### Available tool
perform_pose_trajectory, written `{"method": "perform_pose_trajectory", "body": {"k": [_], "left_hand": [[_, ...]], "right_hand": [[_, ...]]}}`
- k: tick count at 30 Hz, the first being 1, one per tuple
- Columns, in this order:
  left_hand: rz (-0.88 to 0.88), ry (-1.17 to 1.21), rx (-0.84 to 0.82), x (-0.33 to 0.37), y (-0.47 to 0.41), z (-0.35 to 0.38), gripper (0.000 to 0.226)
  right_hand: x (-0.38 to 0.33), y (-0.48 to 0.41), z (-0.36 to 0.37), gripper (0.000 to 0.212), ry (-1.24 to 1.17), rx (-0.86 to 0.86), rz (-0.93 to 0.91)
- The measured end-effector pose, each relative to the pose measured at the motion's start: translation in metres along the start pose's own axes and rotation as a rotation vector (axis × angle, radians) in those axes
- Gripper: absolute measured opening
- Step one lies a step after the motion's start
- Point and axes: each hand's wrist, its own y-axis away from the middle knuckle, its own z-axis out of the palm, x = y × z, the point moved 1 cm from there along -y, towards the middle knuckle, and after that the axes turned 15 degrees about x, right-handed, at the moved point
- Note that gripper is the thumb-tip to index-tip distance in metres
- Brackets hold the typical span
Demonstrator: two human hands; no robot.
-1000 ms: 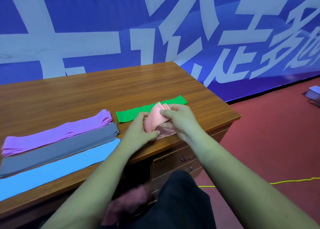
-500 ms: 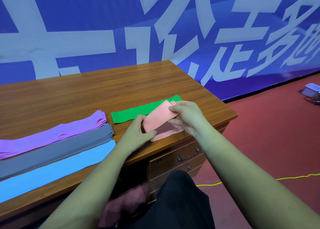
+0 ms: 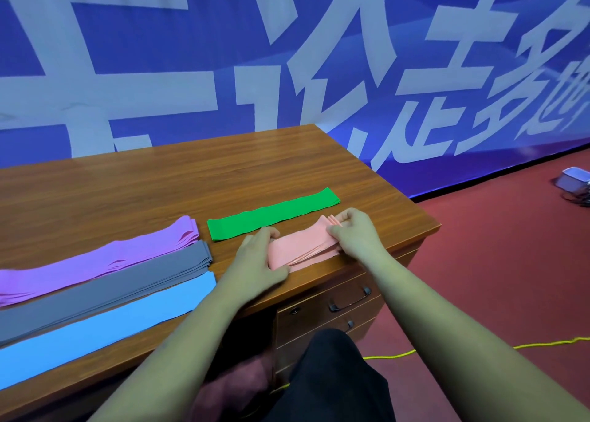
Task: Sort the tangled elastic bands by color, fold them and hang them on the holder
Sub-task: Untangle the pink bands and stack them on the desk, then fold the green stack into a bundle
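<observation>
Head view: pink bands (image 3: pixel 303 246) pinched between both hands' grip.

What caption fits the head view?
Both hands, left and right, flatten pink elastic bands beside a green elastic band on the wooden desk.

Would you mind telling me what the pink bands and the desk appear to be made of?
Pink bands: thin, matte, rubbery sheet, probably latex; limp stacked layers show at the edges. Desk: wood or wood-grain laminate, semi-gloss; streaked brown grain with soft reflections.
</observation>
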Motion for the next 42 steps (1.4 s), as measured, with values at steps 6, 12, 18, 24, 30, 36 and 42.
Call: {"method": "perform_pose_trajectory", "body": {"k": [6,12,18,24,30,36,42], "left_hand": [[0.113,-0.052,0.013,-0.006,0.005,0.001,0.046],[0.162,-0.151,0.038,-0.017,0.005,0.000,0.029],[0.201,-0.184,0.031,-0.024,0.007,-0.011,0.036],[0.143,-0.105,0.146,-0.040,-0.014,-0.049,0.019],[-0.002,-0.285,0.221,-0.068,-0.049,-0.074,0.015],[-0.094,-0.509,0.101,-0.076,-0.080,-0.075,0.038],[-0.112,-0.597,-0.087,-0.080,-0.096,-0.070,0.046]], "right_hand": [[0.014,0.006,0.007,0.012,0.122,0.072,-0.069],[0.022,0.019,0.014,0.027,0.130,0.128,-0.204],[0.027,0.033,0.020,0.034,0.254,0.192,-0.321],[-0.016,0.023,0.028,0.034,0.229,0.126,-0.427],[-0.059,0.017,0.062,0.036,0.285,-0.127,-0.604],[-0.063,0.009,0.090,0.039,0.410,-0.330,-0.646],[-0.058,0.006,0.099,0.038,0.433,-0.361,-0.693]]}}
